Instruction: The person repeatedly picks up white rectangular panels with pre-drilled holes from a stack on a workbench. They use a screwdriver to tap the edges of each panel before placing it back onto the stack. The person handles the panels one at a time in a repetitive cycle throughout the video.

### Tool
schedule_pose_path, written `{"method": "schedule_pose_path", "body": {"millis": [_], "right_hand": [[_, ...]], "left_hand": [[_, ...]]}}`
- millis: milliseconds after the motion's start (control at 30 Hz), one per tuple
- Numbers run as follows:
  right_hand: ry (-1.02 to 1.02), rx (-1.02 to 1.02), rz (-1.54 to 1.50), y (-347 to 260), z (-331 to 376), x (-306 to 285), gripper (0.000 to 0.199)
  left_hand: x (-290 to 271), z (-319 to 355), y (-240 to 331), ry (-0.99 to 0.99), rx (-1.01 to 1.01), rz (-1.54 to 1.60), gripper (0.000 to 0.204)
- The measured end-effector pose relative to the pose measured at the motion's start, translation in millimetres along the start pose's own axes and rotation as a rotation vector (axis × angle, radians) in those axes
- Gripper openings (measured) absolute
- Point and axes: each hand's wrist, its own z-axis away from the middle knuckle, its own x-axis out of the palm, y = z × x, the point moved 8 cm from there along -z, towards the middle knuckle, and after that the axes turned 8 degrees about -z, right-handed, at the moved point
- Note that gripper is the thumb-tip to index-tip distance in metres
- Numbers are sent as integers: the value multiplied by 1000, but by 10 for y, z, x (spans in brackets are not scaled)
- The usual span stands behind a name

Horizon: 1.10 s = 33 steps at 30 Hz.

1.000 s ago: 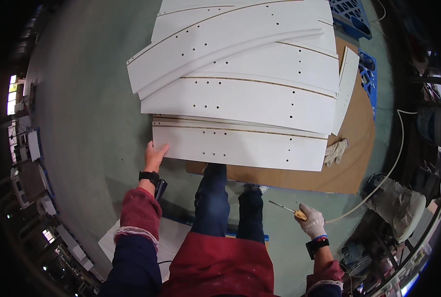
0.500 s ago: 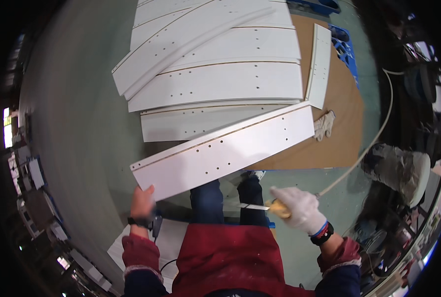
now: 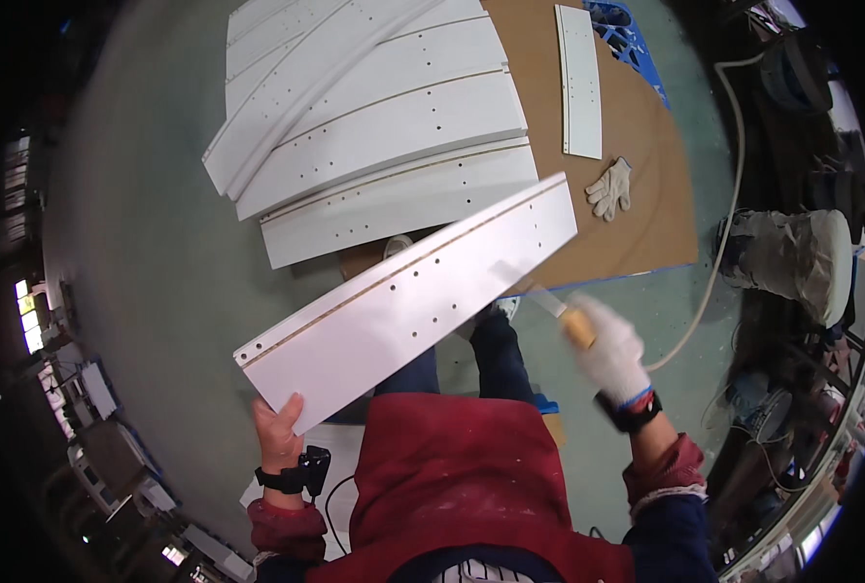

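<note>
1. White drilled panel [image 3: 418, 303] tipped steeper since, now over the legs [image 3: 499, 355]; left hand [image 3: 279, 435] pinches its corner.
2. Gloved right hand [image 3: 612, 361] grips a yellow-handled blade [image 3: 578, 328], too blurry to call contact.
3. Looks like lining-up; next probably needs steady left grip.

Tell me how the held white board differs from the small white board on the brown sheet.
The left hand grips the held board; the small board lies untouched on the brown sheet. The held board slants across the picture; the small board runs nearly top-to-bottom. The held board looks longer than the small board. Both are white with small holes.
</note>
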Motion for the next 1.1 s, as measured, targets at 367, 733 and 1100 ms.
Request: {"method": "schedule_pose_path", "body": {"millis": [367,733,1100], "right_hand": [[-19,382,170,735,121,-460,30],[-779,-266,277,111,621,122,17],[-589,-26,109,627,607,87,29]], "left_hand": [[908,440,906,-410,644,-952,25],[1707,960,929,-1302,1296,-1413,23],[1562,231,946,-931,786,-1084,28]]}}
